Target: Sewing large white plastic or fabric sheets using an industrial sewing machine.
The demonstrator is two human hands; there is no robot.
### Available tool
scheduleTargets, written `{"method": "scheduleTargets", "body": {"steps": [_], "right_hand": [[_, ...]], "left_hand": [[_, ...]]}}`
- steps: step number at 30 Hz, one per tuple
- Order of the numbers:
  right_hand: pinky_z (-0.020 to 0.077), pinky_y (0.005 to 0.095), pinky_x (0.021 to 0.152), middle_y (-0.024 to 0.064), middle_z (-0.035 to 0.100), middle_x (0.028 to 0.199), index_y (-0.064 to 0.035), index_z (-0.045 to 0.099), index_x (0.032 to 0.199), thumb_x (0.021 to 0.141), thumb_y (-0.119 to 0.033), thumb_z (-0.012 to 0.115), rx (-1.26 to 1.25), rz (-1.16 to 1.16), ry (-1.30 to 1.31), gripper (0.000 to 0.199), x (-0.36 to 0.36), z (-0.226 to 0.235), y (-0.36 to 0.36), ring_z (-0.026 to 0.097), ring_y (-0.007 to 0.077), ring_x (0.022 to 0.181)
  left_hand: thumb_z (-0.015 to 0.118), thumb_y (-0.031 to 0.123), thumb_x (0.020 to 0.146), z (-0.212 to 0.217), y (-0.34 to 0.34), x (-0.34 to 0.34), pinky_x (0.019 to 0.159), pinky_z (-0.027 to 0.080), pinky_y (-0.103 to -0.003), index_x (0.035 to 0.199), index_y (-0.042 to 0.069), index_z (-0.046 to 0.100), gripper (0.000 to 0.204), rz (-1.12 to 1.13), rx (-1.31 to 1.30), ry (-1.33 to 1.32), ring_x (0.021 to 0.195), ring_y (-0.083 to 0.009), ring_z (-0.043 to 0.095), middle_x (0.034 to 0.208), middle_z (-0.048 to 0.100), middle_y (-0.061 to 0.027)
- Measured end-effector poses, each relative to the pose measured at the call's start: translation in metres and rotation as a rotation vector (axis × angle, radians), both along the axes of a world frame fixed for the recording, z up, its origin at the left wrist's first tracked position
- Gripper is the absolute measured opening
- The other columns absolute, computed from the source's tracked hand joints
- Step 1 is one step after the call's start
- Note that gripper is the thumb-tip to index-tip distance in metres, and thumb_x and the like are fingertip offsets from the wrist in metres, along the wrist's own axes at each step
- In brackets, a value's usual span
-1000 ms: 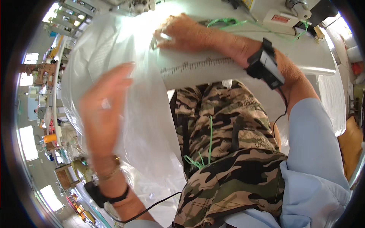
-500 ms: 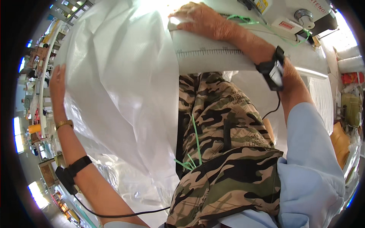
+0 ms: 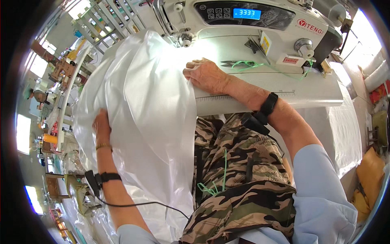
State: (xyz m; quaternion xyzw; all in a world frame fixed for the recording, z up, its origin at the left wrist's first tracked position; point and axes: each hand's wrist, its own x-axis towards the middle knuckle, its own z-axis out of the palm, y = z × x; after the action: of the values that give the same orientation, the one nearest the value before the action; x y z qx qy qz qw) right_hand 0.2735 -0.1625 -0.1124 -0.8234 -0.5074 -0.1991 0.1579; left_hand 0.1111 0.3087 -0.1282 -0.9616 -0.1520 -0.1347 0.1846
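Note:
A large sheet of thin white fabric (image 3: 150, 110) hangs from the sewing table down over my left knee. My right hand (image 3: 205, 75) rests on the table edge and pinches the fabric's right border near the needle of the white sewing machine (image 3: 243, 20). My left hand (image 3: 101, 126) lies against the fabric's left side, its fingers tucked behind a fold and mostly hidden. Both wrists wear black bands, and a black cable runs from the left one.
Small snips with green thread (image 3: 237, 64) lie on the machine bed right of my right hand. A ruler strip (image 3: 243, 96) runs along the white table edge. Loose green thread (image 3: 213, 185) lies on my camouflage trousers. More white cloth (image 3: 345, 134) hangs at right; another workstation (image 3: 61, 69) stands far left.
My left hand dropped from in front of the fabric to its left edge and now sits behind a fold. The view tilted up, bringing the sewing machine into sight. My right hand stayed on the fabric edge.

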Motion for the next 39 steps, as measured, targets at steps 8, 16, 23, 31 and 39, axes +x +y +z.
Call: {"method": "scheduleTargets", "body": {"steps": [8,16,23,31,39], "right_hand": [[0.0431,0.0430,0.089,0.0037,0.066,0.097,-0.0102,0.066,0.095,0.088,-0.018,0.058,0.015,-0.131,0.150,0.013,0.032,0.004,-0.028,0.061,0.0223,0.104],[0.0361,0.0517,0.108,0.0068,0.063,0.113,-0.0101,0.065,0.109,0.085,-0.024,0.066,0.004,0.025,-0.144,0.028,-0.062,-0.007,-0.028,0.053,0.0256,0.118],[0.0391,0.0452,0.102,0.0139,0.058,0.112,0.0003,0.060,0.110,0.080,-0.025,0.074,0.209,0.128,0.072,0.042,-0.144,-0.013,0.024,0.052,0.0314,0.116],[0.0502,0.0479,0.078,0.0134,0.066,0.087,-0.0018,0.058,0.113,0.084,-0.025,0.069,-0.118,0.184,0.467,0.039,-0.170,-0.013,0.004,0.067,0.0324,0.086],[0.0530,0.0456,0.062,0.0147,0.067,0.071,-0.0034,0.059,0.106,0.083,-0.010,0.064,-0.385,0.468,0.478,0.024,-0.210,-0.071,0.021,0.070,0.0347,0.073]], "left_hand": [[0.055,0.015,0.089,-0.034,0.009,-0.236,0.081,0.055,-0.047,0.089,0.007,0.069,0.016,0.373,-0.015,0.403,0.092,-0.0366,0.070,0.094,0.072,-0.0186],[0.064,0.024,0.094,0.076,-0.113,-0.185,0.079,0.054,-0.047,0.112,0.001,0.063,0.029,0.056,-0.046,-0.136,0.095,-0.0364,0.068,0.112,0.067,-0.0181],[0.056,0.007,0.097,0.028,-0.320,-0.149,0.082,0.053,-0.043,0.111,-0.001,0.064,0.018,-0.682,-0.744,0.126,0.093,-0.0391,0.066,0.106,0.068,-0.0197],[0.056,0.012,0.095,-0.051,-0.257,-0.147,0.103,0.044,-0.045,0.146,0.009,0.043,0.053,-0.149,-0.443,-0.061,0.128,-0.0347,0.047,0.137,0.052,-0.0139],[0.070,0.001,0.080,-0.013,-0.144,-0.103,0.106,0.040,-0.054,0.151,0.018,0.038,0.080,0.030,-0.060,-0.034,0.135,-0.0268,0.044,0.147,0.045,-0.0052]]}}
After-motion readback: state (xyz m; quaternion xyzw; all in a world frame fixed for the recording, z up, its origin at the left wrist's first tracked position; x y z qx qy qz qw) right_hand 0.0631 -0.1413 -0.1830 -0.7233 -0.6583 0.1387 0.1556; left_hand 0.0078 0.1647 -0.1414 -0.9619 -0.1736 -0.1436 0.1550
